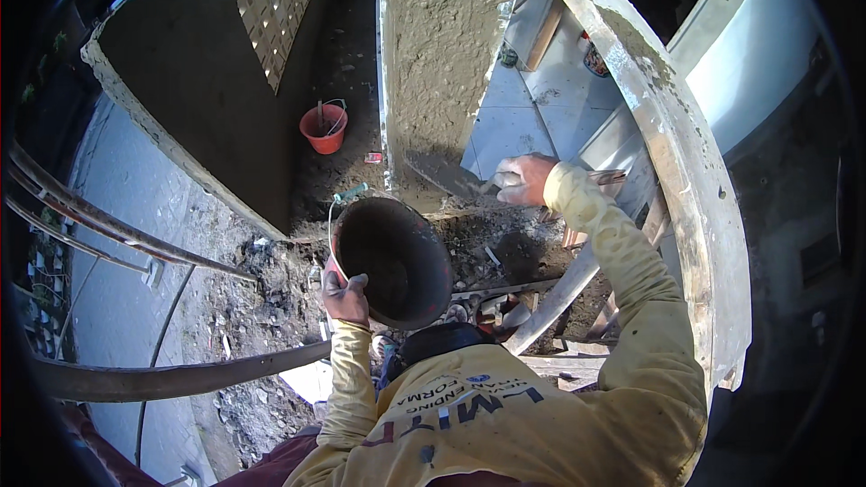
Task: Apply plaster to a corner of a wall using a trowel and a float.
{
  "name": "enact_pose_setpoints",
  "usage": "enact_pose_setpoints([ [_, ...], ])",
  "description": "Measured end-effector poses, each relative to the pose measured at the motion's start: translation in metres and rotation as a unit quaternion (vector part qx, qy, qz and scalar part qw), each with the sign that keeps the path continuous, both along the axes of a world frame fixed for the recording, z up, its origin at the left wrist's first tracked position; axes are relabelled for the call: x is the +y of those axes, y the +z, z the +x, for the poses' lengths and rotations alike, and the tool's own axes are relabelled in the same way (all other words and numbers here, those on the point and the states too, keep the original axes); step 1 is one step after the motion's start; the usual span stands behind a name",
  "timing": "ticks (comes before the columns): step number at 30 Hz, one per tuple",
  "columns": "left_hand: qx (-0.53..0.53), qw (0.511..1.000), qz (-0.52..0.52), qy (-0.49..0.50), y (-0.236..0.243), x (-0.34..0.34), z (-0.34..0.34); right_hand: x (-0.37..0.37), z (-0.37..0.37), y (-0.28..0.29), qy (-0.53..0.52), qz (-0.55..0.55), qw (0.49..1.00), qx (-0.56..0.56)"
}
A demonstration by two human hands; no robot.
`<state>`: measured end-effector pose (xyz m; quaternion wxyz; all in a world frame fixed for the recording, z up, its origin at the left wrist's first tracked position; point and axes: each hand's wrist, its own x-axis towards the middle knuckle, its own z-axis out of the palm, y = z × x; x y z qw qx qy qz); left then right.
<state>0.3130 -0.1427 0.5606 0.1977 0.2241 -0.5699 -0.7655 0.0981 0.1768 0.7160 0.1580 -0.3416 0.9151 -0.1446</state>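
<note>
My left hand (pixel 347 298) grips the near left rim of a bucket (pixel 390 257), reddish outside and dark inside. The bucket is tilted so its mouth faces me, and a wire handle with a greenish grip stands out at its far left. Stretched forward, my right hand (pixel 525 179) is closed around the handle of a trowel (pixel 446 173). Its grey blade points left, at the lower part of a wall strip coated in rough wet mortar (pixel 451 45); whether the blade touches the mortar I cannot tell.
A red bucket (pixel 325 129) with a stick inside stands on the ground beyond, beside a dark plastered wall (pixel 198 63). A curved pale timber (pixel 672 117) arcs along my right. Curved rails (pixel 180 379) cross at left. Rubble (pixel 262 307) and wood scraps lie below.
</note>
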Motion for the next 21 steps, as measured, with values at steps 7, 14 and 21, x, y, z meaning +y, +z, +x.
enact_pose_setpoints([
  [7,-0.050,0.961,-0.264,-0.070,0.022,0.036,-0.013,-0.074,0.088,-0.132,0.065,0.271,0.960,-0.022],
  [14,-0.021,0.990,-0.100,-0.099,0.002,0.021,-0.022,-0.075,0.090,-0.151,-0.088,0.144,0.986,-0.014],
  [21,-0.031,0.997,0.062,-0.021,-0.025,-0.004,-0.008,-0.062,0.071,-0.102,-0.068,0.088,0.993,0.040],
])
